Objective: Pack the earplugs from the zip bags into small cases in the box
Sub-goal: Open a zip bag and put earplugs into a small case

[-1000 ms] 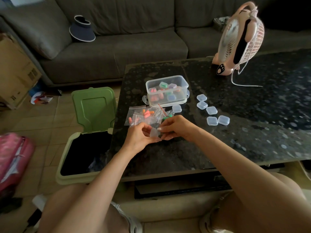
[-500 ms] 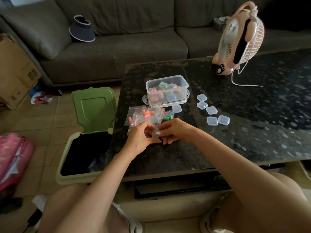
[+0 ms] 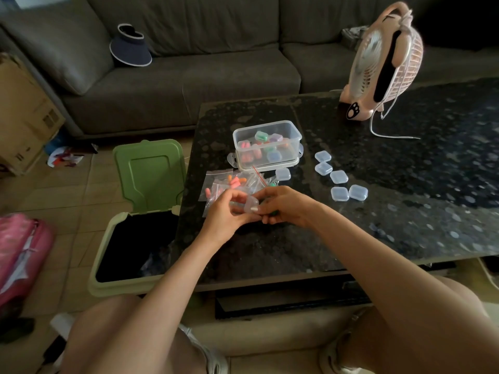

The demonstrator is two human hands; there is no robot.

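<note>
Both hands meet over the dark table's left part, pinching one small clear case [image 3: 251, 205] between them. My left hand [image 3: 225, 213] grips its left side, my right hand [image 3: 283, 206] its right side. What the case holds cannot be made out. Just behind the hands lie clear zip bags [image 3: 226, 184] with orange, pink and green earplugs. Further back stands a clear plastic box [image 3: 267, 145] that has several filled cases in it. Several empty small cases [image 3: 339, 176] lie in a loose row to the right, and one more case [image 3: 282, 174] by the box.
A pink desk fan [image 3: 383, 63] with a white cable stands at the table's far edge. A green-lidded bin [image 3: 135, 233] stands open on the floor left of the table [image 3: 405, 211]. A grey sofa with a visor cap, a cardboard box and a pink bag lie around.
The hands have stayed over the same spot, fingers shifting on the small case, which now shows more plainly between the fingertips. Nothing else has moved.
</note>
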